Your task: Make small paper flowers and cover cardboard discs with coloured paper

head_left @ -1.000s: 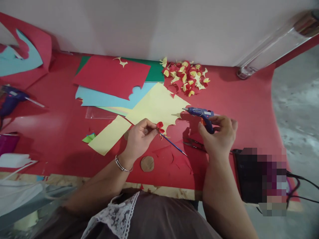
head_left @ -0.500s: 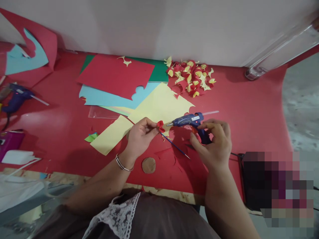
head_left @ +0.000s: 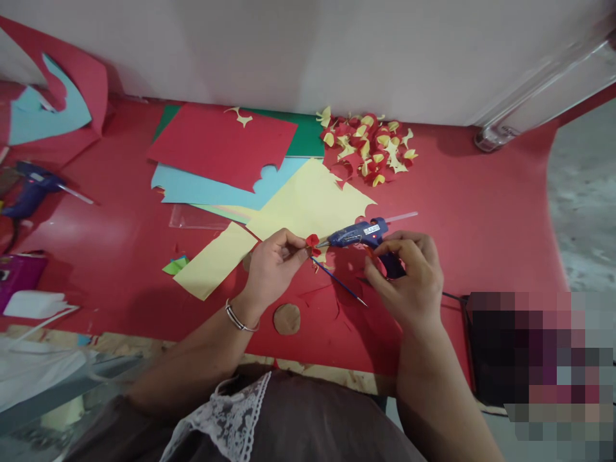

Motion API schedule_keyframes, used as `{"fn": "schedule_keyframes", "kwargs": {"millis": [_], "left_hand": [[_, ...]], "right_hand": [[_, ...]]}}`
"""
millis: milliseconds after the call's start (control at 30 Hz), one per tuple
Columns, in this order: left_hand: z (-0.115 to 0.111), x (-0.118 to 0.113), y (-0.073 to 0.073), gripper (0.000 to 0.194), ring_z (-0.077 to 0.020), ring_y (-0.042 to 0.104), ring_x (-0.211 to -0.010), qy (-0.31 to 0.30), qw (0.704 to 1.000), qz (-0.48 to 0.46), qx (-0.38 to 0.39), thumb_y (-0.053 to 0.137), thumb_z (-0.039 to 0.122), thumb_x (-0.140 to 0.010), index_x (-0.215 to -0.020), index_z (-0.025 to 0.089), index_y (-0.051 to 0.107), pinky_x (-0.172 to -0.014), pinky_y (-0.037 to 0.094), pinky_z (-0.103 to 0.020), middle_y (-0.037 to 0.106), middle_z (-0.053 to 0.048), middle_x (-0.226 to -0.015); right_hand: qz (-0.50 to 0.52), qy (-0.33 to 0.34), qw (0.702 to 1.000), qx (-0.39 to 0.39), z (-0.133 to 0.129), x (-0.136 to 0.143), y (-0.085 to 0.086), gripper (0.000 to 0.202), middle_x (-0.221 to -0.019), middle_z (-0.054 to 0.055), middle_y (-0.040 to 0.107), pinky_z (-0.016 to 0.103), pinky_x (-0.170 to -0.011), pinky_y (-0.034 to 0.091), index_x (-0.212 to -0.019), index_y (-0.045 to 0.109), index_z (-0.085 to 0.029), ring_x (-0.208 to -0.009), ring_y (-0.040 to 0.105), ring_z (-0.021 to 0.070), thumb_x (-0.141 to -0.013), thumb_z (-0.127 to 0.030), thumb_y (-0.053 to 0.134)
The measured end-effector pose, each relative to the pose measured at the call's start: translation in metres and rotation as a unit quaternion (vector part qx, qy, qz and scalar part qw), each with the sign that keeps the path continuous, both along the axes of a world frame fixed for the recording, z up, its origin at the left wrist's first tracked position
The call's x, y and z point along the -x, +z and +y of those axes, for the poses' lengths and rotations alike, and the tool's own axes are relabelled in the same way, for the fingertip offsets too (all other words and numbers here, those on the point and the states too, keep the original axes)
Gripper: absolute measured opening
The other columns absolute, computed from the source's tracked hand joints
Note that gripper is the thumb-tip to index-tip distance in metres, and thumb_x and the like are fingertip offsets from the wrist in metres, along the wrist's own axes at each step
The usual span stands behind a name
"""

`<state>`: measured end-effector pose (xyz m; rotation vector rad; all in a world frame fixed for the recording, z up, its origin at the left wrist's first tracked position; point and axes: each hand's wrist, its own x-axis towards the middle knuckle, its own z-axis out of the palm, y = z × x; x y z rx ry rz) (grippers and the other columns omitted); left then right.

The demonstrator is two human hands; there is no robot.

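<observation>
While left fingers [head_left: 290, 238] pinch petals [head_left: 312, 239] | red tabletop [head_left: 481, 212] | pale wall [head_left: 240, 51]

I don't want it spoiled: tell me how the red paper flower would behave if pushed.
The red paper flower looks thin and small, so probably light. Being cupped, it would likely bend or crease if the glue gun pressed in.

The left forearm [head_left: 192, 362] slants inward to the left hand [head_left: 275, 262], its grip a thumb-and-forefinger pinch; the right forearm [head_left: 428, 372] runs more steeply forward, the right hand [head_left: 410, 273] facing inward, fingers [head_left: 407, 247] curled in a looser grip.
</observation>
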<state>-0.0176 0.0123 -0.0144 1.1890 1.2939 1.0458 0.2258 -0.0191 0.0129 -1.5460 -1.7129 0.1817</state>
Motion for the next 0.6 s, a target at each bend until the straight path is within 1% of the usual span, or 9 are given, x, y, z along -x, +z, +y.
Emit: {"fn": "schedule_keyframes", "kwargs": {"millis": [367,600], "left_hand": [[-0.0022,-0.0027,0.0028,0.02,-0.013,0.074,-0.074,-0.007,1.0,-0.009,-0.003,0.085,0.03,-0.081,-0.081,0.021,0.068,-0.07,0.06,-0.024,0.075,0.0,-0.079],[-0.002,-0.002,0.0013,0.021,-0.0137,0.072,-0.07,-0.001,1.0,0.016,-0.002,0.086,0.033,-0.082,-0.081,0.022,0.069,-0.066,0.059,-0.025,0.075,0.0,-0.077]], "right_hand": [[-0.009,0.003,1.0,0.007,0.0009,0.0013,-0.0008,0.009,-0.101,0.007,0.07,0.045,-0.086,0.057,-0.087,0.068,-0.025,-0.098,0.068,0.0267,-0.086,-0.02,0.075],[-0.004,0.003,1.0,0.021,0.0007,-0.0003,-0.0019,0.008,-0.1,0.007,0.07,0.046,-0.087,0.056,-0.085,0.068,-0.025,-0.098,0.068,0.0273,-0.087,-0.021,0.074]]}}
